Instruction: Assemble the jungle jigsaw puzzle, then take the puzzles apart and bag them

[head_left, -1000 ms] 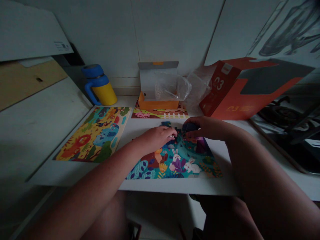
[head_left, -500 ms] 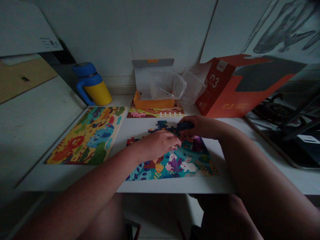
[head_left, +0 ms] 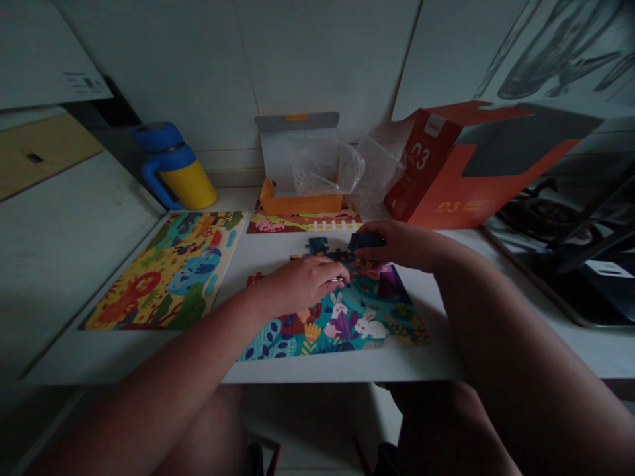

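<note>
Now, on the white table (head_left: 347,371), the puzzle (head_left: 342,325) shows its left rabbit's ears, as the left hand (head_left: 308,284) has shifted off them; whether its curled fingers grip anything, I cannot tell. Just beyond, the right hand (head_left: 397,244) pinches a dark blue piece (head_left: 367,240), maybe several, by the jagged far edge, so joining looks unfinished. Farther sits an orange box (head_left: 302,205).
</note>
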`<action>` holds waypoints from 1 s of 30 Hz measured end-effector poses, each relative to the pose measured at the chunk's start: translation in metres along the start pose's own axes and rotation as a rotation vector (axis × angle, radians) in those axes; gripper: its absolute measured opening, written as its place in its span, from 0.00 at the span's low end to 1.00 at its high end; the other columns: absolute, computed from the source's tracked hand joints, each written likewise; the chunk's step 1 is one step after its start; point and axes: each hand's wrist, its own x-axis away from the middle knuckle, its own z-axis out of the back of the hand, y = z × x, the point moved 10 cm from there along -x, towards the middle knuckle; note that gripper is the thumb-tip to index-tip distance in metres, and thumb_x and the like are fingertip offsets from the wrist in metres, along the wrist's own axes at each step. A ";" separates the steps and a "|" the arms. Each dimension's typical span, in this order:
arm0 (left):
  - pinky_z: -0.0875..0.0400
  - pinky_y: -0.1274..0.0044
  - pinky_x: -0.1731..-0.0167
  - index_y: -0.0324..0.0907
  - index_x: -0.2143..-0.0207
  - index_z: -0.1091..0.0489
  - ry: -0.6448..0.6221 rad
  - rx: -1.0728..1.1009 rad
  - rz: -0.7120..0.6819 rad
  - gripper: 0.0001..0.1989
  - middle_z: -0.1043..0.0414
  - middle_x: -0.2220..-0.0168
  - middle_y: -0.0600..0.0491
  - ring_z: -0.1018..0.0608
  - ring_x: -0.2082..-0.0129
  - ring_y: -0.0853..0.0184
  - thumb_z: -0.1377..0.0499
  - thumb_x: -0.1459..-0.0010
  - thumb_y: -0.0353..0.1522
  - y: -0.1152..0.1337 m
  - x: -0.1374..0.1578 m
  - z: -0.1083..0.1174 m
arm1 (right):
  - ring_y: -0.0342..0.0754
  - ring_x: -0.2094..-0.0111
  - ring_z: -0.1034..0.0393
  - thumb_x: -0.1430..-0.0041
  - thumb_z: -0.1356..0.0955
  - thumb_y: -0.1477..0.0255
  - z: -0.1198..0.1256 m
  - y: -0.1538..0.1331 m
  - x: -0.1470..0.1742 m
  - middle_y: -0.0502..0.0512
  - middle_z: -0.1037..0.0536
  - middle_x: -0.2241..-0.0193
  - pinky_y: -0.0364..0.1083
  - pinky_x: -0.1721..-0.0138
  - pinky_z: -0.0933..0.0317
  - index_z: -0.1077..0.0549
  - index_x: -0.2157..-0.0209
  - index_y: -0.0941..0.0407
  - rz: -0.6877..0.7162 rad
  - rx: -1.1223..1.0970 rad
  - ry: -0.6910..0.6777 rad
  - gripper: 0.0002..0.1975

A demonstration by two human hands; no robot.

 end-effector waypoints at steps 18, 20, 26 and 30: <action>0.28 0.76 0.73 0.45 0.59 0.35 0.394 0.369 0.458 0.12 0.25 0.64 0.53 0.23 0.74 0.68 0.52 0.24 0.41 -0.069 0.014 0.034 | 0.53 0.59 0.23 0.47 0.21 0.54 -0.038 -0.054 -0.010 0.53 0.18 0.58 0.51 0.56 0.30 0.26 0.54 0.52 0.255 -0.294 0.056 0.25; 0.24 0.71 0.58 0.44 0.57 0.33 0.442 0.315 0.395 0.13 0.23 0.60 0.50 0.20 0.61 0.62 0.52 0.24 0.41 -0.062 0.012 0.041 | 0.54 0.57 0.24 0.50 0.19 0.53 -0.037 -0.050 -0.015 0.55 0.19 0.56 0.51 0.56 0.30 0.28 0.54 0.51 0.236 -0.296 0.143 0.28; 0.28 0.69 0.44 0.45 0.50 0.32 0.459 0.398 0.350 0.14 0.22 0.51 0.48 0.22 0.48 0.61 0.50 0.25 0.44 -0.056 0.011 0.043 | 0.52 0.59 0.27 0.53 0.19 0.51 -0.031 -0.048 -0.017 0.58 0.22 0.53 0.50 0.59 0.33 0.31 0.54 0.53 0.225 -0.199 0.258 0.33; 0.28 0.69 0.47 0.45 0.52 0.31 0.507 0.452 0.365 0.17 0.22 0.54 0.49 0.23 0.51 0.61 0.48 0.26 0.47 -0.056 0.016 0.048 | 0.52 0.62 0.28 0.50 0.19 0.52 -0.026 -0.051 -0.014 0.55 0.20 0.59 0.49 0.61 0.36 0.28 0.55 0.53 0.214 -0.094 0.297 0.29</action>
